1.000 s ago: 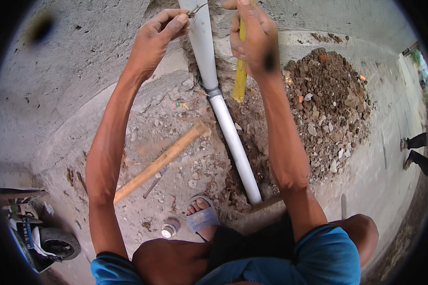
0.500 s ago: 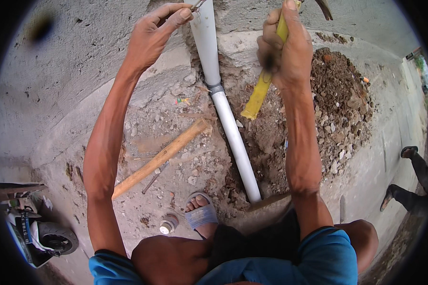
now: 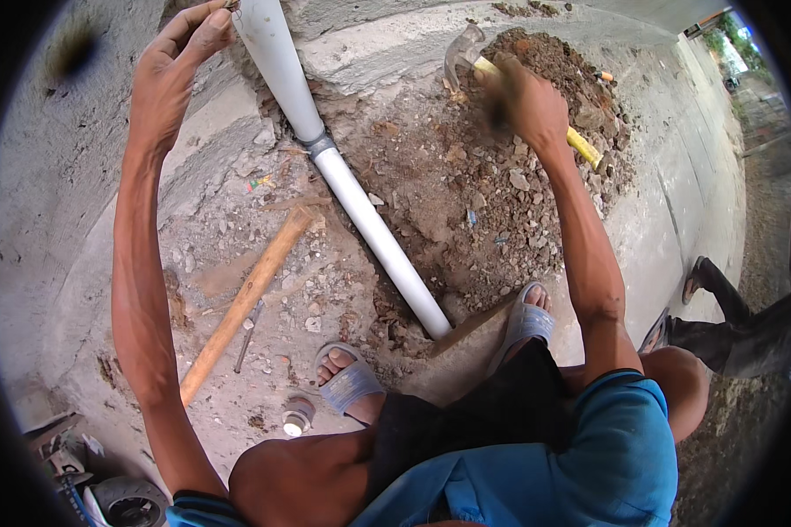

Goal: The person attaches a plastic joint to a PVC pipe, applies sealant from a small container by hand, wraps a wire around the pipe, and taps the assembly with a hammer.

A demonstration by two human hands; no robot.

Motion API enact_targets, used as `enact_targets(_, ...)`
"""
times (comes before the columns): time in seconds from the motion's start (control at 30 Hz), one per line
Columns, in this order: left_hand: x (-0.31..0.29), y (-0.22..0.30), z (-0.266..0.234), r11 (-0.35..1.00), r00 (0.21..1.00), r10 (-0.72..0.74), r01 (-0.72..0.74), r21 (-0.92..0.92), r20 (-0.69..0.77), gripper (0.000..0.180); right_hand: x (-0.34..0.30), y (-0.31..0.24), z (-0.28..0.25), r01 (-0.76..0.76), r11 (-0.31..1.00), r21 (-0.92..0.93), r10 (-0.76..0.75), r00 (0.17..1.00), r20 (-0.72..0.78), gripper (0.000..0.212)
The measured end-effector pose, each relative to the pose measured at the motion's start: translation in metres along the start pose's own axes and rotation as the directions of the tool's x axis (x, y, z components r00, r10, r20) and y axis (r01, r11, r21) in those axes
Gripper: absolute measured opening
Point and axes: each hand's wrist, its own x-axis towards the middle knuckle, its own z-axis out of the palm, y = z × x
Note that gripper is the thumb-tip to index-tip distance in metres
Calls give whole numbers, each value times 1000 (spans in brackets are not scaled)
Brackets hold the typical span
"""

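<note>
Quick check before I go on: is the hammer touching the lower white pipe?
Apart. The head view shows the hammer in the right hand, with a broad stretch of soil visible between it and the lower white pipe.

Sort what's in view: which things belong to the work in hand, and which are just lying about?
Likely part of the work:
hammer, in the right hand
thin wiry piece, in the left hand
pipe, beside that hand

Apparently just lying about:
wooden pole
metal rod
small container
soil heap
</note>
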Motion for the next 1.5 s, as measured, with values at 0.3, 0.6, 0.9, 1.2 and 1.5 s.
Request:
enact_targets(0.3, 2, 28, 19, 952, 997, 56, -70, 297, 55, 41, 25, 88, 15, 266, 964, -24, -266, 947, -180, 36)
enact_targets(0.6, 8, 86, 11, 939, 996, -19, -12, 343, 87, 45, 134, -163, -104, 799, 347, 491, -769, 542, -339, 41)
enact_targets(0.9, 1, 134, 25, 796, 996, -87, 90, 599, -34, 48, 128, -181, -75, 618, 110, 778, -652, 636, -413, 27)
enact_targets(1.2, 0, 94, 53, 497, 812, -561, 173, -850, -163, 19, 139, -185, -55, 609, 14, 793, -728, 549, -409, 28)
enact_targets(1.5, -2, 76, 61, 606, 874, -468, 210, -767, -131, 26, 121, -192, -40, 858, 362, 365, -672, 511, -535, 27)
